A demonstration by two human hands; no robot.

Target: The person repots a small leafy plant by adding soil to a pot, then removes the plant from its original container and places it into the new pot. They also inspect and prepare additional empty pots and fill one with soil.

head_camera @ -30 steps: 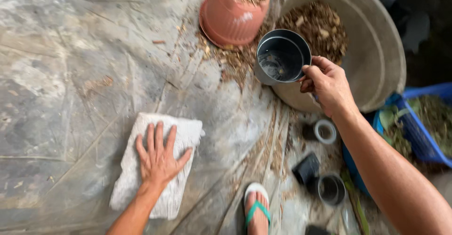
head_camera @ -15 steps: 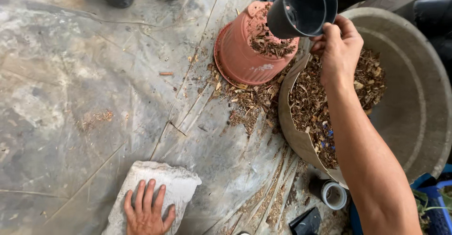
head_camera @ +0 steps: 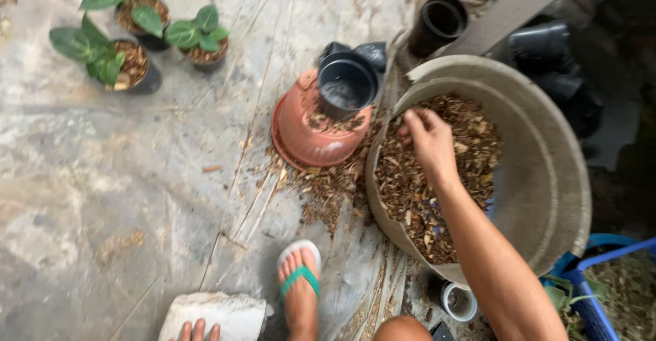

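My right hand (head_camera: pixel 427 139) reaches into a large tan basin (head_camera: pixel 547 129) with its fingers bent down onto the brown bark mix (head_camera: pixel 410 191) inside; nothing shows in its grip. A black plastic pot (head_camera: pixel 346 85) stands upright and free on an upturned terracotta pot (head_camera: pixel 307 136) just left of the basin. Only the fingertips of my left hand (head_camera: pixel 198 331) show at the bottom edge, resting flat on a white stone block (head_camera: pixel 219 314).
Spilled bark lies on the plastic-covered floor (head_camera: pixel 137 177) between the terracotta pot and the basin. Small potted green plants (head_camera: pixel 109 54) stand at the far left. More empty black pots (head_camera: pixel 441 20) sit behind the basin. My foot in a green flip-flop (head_camera: pixel 299 286), a tape roll (head_camera: pixel 456 301) and a blue crate (head_camera: pixel 615 293) are near.
My right hand set the black pot on the upturned terracotta pot, let go of it and moved down into the basin. The view has tilted up, so my left hand is nearly out of frame.
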